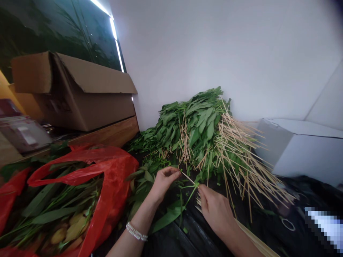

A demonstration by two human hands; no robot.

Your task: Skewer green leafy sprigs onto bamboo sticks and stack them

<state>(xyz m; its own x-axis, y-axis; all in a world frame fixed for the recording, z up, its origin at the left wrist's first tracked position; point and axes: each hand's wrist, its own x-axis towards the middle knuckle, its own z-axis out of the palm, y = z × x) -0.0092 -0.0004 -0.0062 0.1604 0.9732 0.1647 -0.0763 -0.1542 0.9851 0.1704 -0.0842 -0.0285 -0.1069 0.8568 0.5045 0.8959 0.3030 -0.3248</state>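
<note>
Between my two hands runs a thin wooden skewer. My left hand pinches near its far end, where a small bit of green stem shows at the fingertips. Closed on the other part of the skewer, my right hand also has a green leaf stalk at its fingers. A broad leaf hangs from that stalk over the black plastic. Just beyond is a heap of leafy greens threaded on skewers, whose bare ends fan out to the right. Loose skewers lie beneath my right forearm.
At left, an open red plastic bag holds long leaves and some yellowish round pieces. Behind it, a cardboard box stands on a wooden ledge. A white box is at right, by black plastic sheeting. A white wall rises behind.
</note>
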